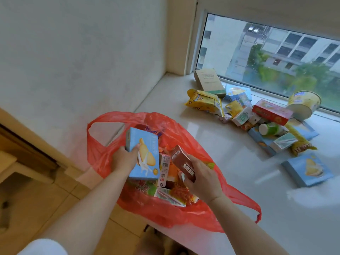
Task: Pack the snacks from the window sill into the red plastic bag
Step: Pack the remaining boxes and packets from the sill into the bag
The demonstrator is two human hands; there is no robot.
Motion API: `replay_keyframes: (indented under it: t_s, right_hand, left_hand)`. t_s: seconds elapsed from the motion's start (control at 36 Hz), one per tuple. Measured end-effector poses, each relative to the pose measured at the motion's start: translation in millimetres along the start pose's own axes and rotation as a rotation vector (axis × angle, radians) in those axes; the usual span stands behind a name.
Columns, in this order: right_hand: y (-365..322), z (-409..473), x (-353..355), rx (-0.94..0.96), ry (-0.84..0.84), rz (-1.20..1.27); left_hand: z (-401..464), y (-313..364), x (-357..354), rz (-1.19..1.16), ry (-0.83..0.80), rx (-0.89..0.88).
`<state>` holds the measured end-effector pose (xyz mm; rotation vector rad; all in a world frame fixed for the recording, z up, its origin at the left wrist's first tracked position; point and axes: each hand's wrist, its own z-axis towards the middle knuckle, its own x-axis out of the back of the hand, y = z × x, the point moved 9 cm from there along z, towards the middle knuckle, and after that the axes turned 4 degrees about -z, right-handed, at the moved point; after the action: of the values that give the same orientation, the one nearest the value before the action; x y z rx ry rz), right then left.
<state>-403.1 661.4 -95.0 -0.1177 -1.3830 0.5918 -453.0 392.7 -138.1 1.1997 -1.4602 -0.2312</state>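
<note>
Spillage threatens at lower centre: left hand (122,159) grips a blue biscuit box (144,155) and right hand (200,178) a brown carton (183,161) over the crammed red plastic bag (207,153) overhanging the window sill (257,199) edge.

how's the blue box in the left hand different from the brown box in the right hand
The blue box is larger and flatter, with a biscuit picture on its light blue face; the brown box is smaller and narrower, dark brown with white lettering. The left hand grips the blue box near its lower left side, while the right hand holds the brown box by its lower end. Both are held over the open red bag.
</note>
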Motion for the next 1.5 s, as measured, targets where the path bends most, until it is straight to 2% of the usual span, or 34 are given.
replay_keyframes:
  t_s: [0.14, 0.39, 0.56, 0.64, 0.72, 0.86, 0.94, 1.0, 1.14, 1.28, 1.5]
  right_hand:
    - [6.1, 12.3, -10.7, -0.032, -0.036, -0.069]
    - [11.5, 26.8, -20.6, -0.028, -0.04, -0.135]
    - [6.7, 44.2, -30.3, -0.009, 0.021, -0.131]
    - [7.6, 48.6, -49.2, 0.016, -0.059, -0.2]
    - [12.5, 45.3, -71.5, -0.069, -0.222, -0.174]
    - [19.3, 40.1, -81.8, -0.177, -0.329, -0.15]
    - [20.5, 39.9, -77.6, -0.217, -0.351, -0.15]
    - [22.3, 41.1, -73.2, -0.231, -0.343, -0.154]
    - [29.2, 42.0, -55.6, -0.255, -0.258, -0.146]
    - [49.1, 36.4, -37.6, -0.312, -0.148, -0.126]
    - [103.1, 15.7, 12.9, -0.437, 0.046, -0.139]
  left_hand:
    - [28.7, -19.1, -31.4, 0.093, -0.18, 0.122]
    - [49.2, -23.2, -59.7, 0.138, -0.255, 0.129]
    - [57.9, -20.9, -62.8, 0.057, -0.258, 0.122]
    - [58.0, -22.1, -60.0, 0.043, -0.256, 0.106]
    - [57.6, -17.5, -55.4, 0.089, -0.23, 0.059]
    - [51.3, 4.1, -46.5, 0.343, -0.156, -0.144]
    - [37.2, 31.3, -45.6, 0.584, -0.074, -0.434]
    - [23.4, 49.9, -54.3, 0.661, -0.069, -0.628]
    - [1.3, 87.9, -73.5, 0.505, -0.165, -0.855]
    - [-30.7, 134.5, -81.4, 0.384, -0.144, -1.172]
    - [-78.4, 190.7, -138.5, 0.4, -0.287, -1.255]
